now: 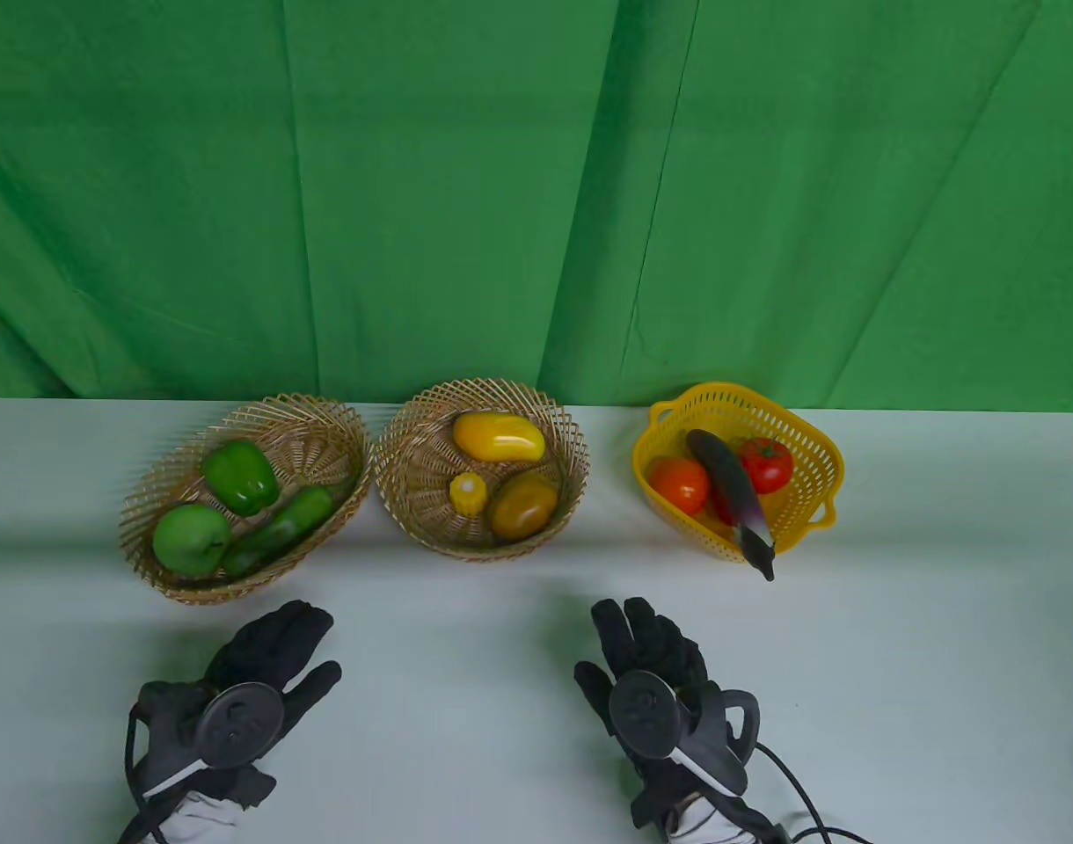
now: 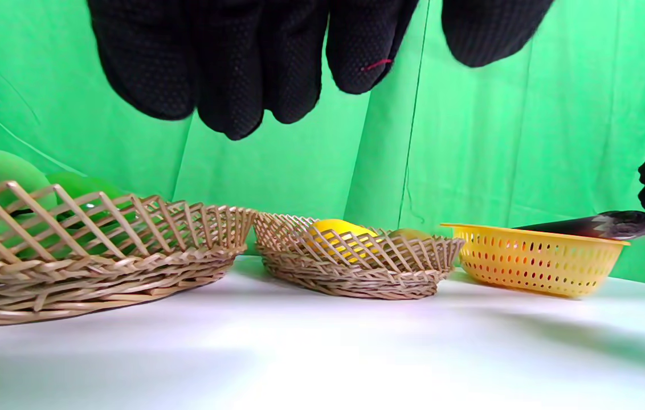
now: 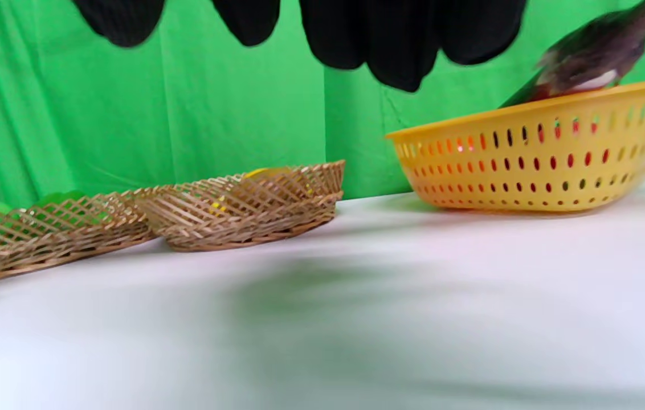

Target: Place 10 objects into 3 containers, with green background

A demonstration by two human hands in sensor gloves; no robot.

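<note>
The left wicker basket (image 1: 149,505) holds a green bell pepper (image 1: 239,476), a green apple (image 1: 190,540) and a green cucumber (image 1: 280,529). The middle wicker basket (image 1: 400,440) holds a yellow mango (image 1: 498,437), a small corn piece (image 1: 468,493) and a brownish fruit (image 1: 523,506). The yellow plastic basket (image 1: 818,457) holds two tomatoes (image 1: 679,483) and a dark eggplant (image 1: 732,497) whose tip sticks out over the front rim. My left hand (image 1: 273,646) and right hand (image 1: 646,637) are over the table in front of the baskets, fingers extended, holding nothing.
The white table (image 1: 897,659) ends at a green cloth backdrop (image 1: 536,193). In the left wrist view the baskets stand in a row, the left wicker basket (image 2: 89,256) nearest. In the right wrist view the yellow basket (image 3: 533,154) is nearest.
</note>
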